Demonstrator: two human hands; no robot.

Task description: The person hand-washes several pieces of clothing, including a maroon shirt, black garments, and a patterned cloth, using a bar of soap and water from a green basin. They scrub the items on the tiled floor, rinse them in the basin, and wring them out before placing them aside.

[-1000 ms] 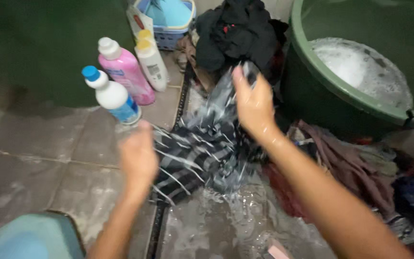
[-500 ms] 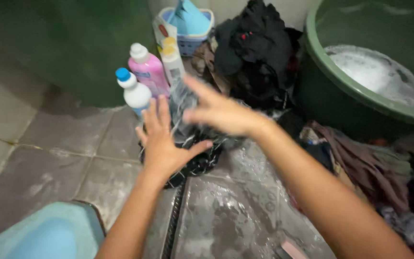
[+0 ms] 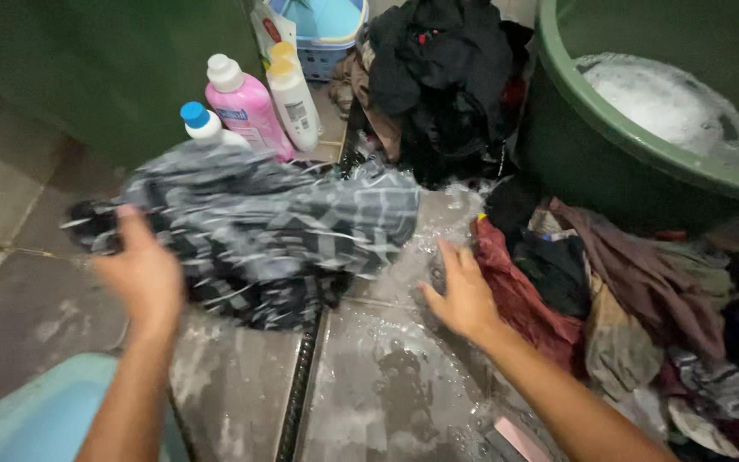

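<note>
Left hand: gripping a wet grey plaid garment, held up over the tiled floor; step appears to be spreading or shaking it out. Right hand: fingers spread, empty, near the heap of wet clothes. Green tub: sudsy water. Bottles: upright, behind the garment.

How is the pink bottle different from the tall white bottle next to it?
The pink bottle is fat and bright pink with a white cap; the white bottle is slimmer, pale, with a yellow cap. The pink one stands nearer the checked cloth. Both stand upright on the tiled floor.
</note>
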